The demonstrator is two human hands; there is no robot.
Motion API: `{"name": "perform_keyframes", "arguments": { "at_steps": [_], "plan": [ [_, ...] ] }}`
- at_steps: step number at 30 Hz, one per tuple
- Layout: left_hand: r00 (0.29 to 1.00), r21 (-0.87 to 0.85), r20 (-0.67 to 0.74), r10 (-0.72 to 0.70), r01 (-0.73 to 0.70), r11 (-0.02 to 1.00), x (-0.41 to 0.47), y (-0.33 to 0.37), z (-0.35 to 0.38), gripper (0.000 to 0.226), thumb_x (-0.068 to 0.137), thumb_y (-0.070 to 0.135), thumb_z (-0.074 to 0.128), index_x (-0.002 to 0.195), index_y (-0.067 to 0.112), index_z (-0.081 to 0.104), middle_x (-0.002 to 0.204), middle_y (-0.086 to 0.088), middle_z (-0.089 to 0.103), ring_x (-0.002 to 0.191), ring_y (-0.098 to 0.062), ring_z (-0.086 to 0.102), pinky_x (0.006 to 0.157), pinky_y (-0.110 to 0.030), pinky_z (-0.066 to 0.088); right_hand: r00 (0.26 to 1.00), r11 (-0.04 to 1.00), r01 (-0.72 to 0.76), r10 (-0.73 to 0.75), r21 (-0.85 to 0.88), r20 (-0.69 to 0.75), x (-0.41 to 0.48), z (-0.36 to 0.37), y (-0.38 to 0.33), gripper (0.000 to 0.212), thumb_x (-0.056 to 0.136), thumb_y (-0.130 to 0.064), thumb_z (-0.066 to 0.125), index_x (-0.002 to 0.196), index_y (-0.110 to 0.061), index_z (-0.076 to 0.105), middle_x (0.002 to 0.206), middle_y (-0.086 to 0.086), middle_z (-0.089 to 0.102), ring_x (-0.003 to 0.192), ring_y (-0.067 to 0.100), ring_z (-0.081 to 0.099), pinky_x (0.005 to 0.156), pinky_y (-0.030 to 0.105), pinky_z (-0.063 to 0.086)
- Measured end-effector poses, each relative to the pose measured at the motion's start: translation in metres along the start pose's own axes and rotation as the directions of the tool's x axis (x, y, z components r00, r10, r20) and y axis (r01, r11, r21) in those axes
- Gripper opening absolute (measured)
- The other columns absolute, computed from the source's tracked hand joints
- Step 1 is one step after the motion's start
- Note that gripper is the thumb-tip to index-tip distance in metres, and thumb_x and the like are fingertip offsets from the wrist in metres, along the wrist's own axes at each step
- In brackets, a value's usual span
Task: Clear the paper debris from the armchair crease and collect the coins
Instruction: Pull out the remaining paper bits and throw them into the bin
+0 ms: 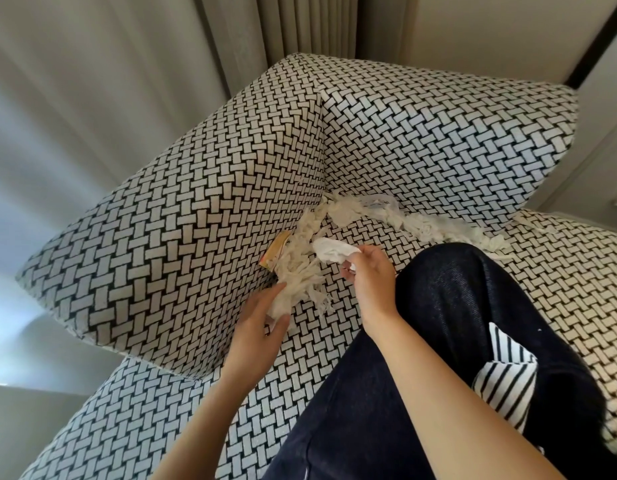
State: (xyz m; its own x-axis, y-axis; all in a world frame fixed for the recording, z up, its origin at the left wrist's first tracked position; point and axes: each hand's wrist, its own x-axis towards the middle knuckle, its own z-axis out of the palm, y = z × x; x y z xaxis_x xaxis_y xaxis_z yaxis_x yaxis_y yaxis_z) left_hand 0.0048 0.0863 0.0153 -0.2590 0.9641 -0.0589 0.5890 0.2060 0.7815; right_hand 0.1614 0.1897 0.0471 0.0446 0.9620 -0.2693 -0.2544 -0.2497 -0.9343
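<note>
1. Background: pale pleated curtains [300, 22] behind an armchair [196, 209] covered in black-and-white basket-weave fabric.
2. Paper debris [302, 271]: white shreds packed along the crease between seat and backrest. Turns the corner and runs down the crease beside the armrest, heaped thickest there.
3. Yellow-orange scrap [277, 252]: wedged in the side crease against the armrest, partly under the shreds.
4. Left hand [262, 327]: at the near end of the side crease. Grip closed on a clump of the shreds, held between thumb and fingers.
5. Right hand [367, 275]: above the seat, just beside the heap. Fingers curled, grip pinched on a crumpled white tissue [331, 252] that touches the top of the shreds.
6. Knee in dark trousers [473, 306]: over the seat cushion, beside the right hand. Striped cloth [508, 379] hanging over the thigh.
</note>
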Motion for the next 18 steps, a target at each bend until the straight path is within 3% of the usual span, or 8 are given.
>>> {"name": "perform_keyframes", "arguments": {
  "at_steps": [2, 5, 9, 12, 15, 18],
  "plan": [
    [0.991, 0.063, 0.114, -0.072, 0.065, 0.996, 0.004, -0.001, 0.003, 0.046, 0.094, 0.037, 0.050, 0.136, 0.049, 0.036, 0.148, 0.009, 0.024, 0.126, -0.014, 0.044, 0.104, -0.032, 0.039, 1.000, 0.998, 0.017, -0.016, -0.052, 0.022, 0.000, 0.000, 0.001, 0.009, 0.090, -0.005, 0.053, 0.095, -0.009, 0.060, 0.094, 0.008, 0.068, 0.079, 0.012, 0.065, 0.065, 0.020, 0.052],
    [0.978, 0.081, 0.158, -0.139, 0.127, 0.989, 0.008, 0.002, 0.007, 0.050, 0.095, 0.038, 0.047, 0.144, 0.031, 0.034, 0.153, 0.003, 0.020, 0.138, -0.016, 0.025, 0.112, -0.031, 0.024, 0.997, 0.990, 0.057, -0.050, -0.130, 0.059, -0.001, -0.001, 0.002, 0.010, 0.089, -0.004, 0.054, 0.095, -0.010, 0.060, 0.090, 0.010, 0.070, 0.068, 0.003, 0.064, 0.058, 0.016, 0.049],
    [0.992, 0.043, 0.018, -0.124, 0.124, 0.991, 0.009, 0.009, 0.007, 0.046, 0.095, 0.029, 0.051, 0.139, 0.016, 0.045, 0.143, 0.002, 0.039, 0.131, -0.016, 0.035, 0.110, -0.040, 0.033, 0.994, 0.986, 0.091, -0.082, -0.136, 0.072, -0.003, -0.002, 0.001, 0.018, 0.088, 0.000, 0.055, 0.091, -0.017, 0.059, 0.089, 0.009, 0.069, 0.068, 0.006, 0.063, 0.061, 0.018, 0.049],
    [0.993, 0.028, -0.096, -0.073, 0.076, 0.997, 0.008, 0.013, 0.002, 0.036, 0.094, 0.023, 0.054, 0.130, 0.018, 0.055, 0.132, 0.004, 0.050, 0.127, -0.017, 0.039, 0.107, -0.040, 0.036, 0.991, 0.984, 0.116, -0.105, -0.138, 0.088, -0.003, -0.004, -0.001, 0.033, 0.089, 0.003, 0.051, 0.110, -0.022, 0.059, 0.096, 0.005, 0.066, 0.074, 0.013, 0.064, 0.067, 0.025, 0.054],
    [0.978, 0.036, -0.208, -0.001, 0.009, 0.999, 0.007, 0.017, -0.006, 0.029, 0.089, 0.016, 0.062, 0.118, 0.019, 0.063, 0.119, 0.009, 0.058, 0.119, -0.015, 0.047, 0.101, -0.036, 0.040, 0.988, 0.986, 0.115, -0.102, -0.121, 0.112, -0.003, -0.004, -0.001, 0.040, 0.092, 0.002, 0.044, 0.124, -0.020, 0.058, 0.111, -0.003, 0.060, 0.073, 0.009, 0.065, 0.066, 0.021, 0.054],
    [0.953, -0.026, -0.303, -0.005, -0.003, 1.000, 0.007, 0.025, -0.014, 0.026, 0.085, 0.014, 0.068, 0.110, 0.021, 0.066, 0.102, 0.021, 0.057, 0.102, -0.006, 0.054, 0.089, -0.027, 0.045, 0.990, 0.988, 0.107, -0.095, -0.115, 0.106, -0.004, -0.003, -0.002, 0.035, 0.093, 0.003, 0.043, 0.116, -0.015, 0.063, 0.112, 0.001, 0.062, 0.073, 0.007, 0.065, 0.067, 0.020, 0.054]
  ]
}}
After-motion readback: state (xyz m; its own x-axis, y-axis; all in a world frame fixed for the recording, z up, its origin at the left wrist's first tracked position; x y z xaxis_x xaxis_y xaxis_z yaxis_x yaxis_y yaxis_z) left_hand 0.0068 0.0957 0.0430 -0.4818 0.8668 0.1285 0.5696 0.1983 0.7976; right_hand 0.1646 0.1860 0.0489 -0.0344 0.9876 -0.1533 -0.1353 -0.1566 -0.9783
